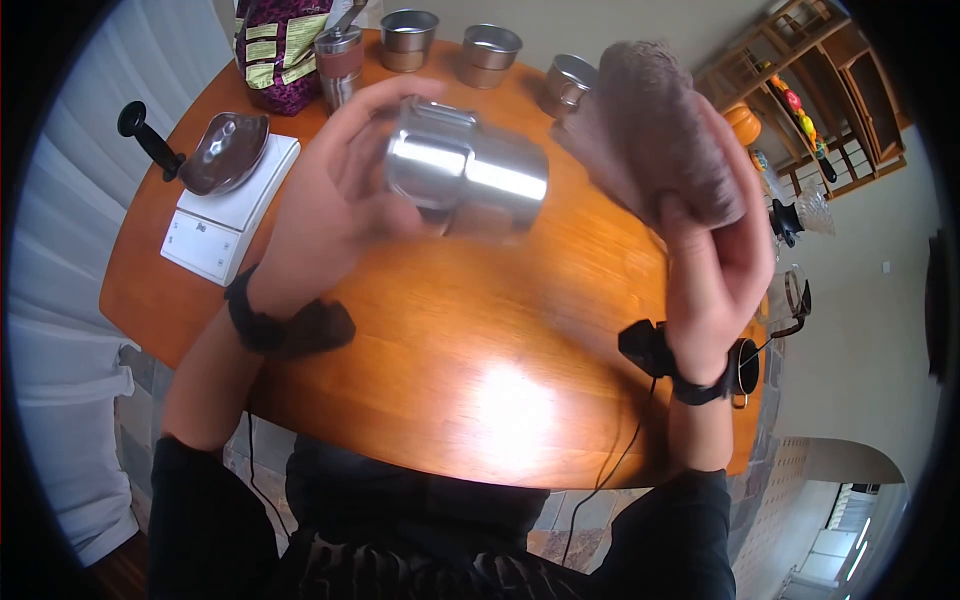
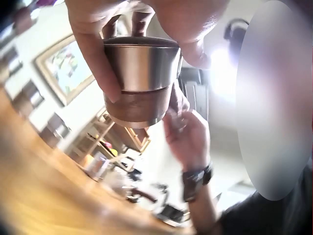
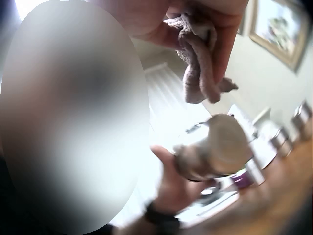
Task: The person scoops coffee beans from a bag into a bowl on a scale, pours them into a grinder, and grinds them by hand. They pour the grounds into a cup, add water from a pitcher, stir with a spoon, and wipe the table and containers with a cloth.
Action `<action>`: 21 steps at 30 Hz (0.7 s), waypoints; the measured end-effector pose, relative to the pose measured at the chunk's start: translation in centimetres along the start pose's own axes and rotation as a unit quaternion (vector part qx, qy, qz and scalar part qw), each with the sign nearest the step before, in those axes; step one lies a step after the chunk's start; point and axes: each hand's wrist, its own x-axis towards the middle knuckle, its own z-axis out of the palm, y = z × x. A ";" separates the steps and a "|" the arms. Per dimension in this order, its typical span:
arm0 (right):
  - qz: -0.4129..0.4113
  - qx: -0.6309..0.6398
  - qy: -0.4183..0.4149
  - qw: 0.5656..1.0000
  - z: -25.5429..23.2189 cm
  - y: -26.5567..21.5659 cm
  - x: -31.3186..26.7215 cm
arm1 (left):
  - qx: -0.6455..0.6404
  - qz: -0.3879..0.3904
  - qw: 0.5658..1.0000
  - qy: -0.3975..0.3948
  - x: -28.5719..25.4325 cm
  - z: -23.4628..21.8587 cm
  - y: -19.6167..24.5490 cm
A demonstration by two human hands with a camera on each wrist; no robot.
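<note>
A shiny steel cup (image 1: 475, 168) with a stepped body lies sideways in the air over the table; my left hand (image 1: 340, 190) grips it at one end. In the left wrist view the fingers wrap round the cup (image 2: 142, 68). My right hand (image 1: 715, 250) holds a bunched grey-brown cloth (image 1: 655, 130), raised to the right of the cup and apart from it. The right wrist view shows the cloth (image 3: 198, 63) pinched in the fingers, with the base of the cup (image 3: 227, 144) below it.
Three steel cups (image 1: 490, 55) stand along the table's back edge. At the left are a white scale (image 1: 215, 225) with a dark dish (image 1: 228, 150), a hand grinder (image 1: 340, 65) and a purple bag (image 1: 280, 60). A glass carafe (image 1: 785, 300) and a black-and-gold pot (image 1: 745, 370) are at the right.
</note>
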 end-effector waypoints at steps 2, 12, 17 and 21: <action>-0.158 -0.165 -0.050 0.972 1.0 0.6 -0.1 | -0.060 -0.066 0.996 -0.008 -0.6 0.3 -0.3; -0.211 -0.278 -0.105 0.931 5.5 1.5 -2.3 | -0.150 -0.163 0.970 0.101 0.0 0.6 1.0; -0.206 -0.251 -0.086 0.942 4.8 1.1 -1.5 | -0.175 -0.171 0.970 -0.003 -1.2 0.5 0.0; -0.085 -0.225 -0.142 0.960 3.7 0.7 -1.9 | -0.153 -0.127 0.979 0.037 -1.2 1.1 1.1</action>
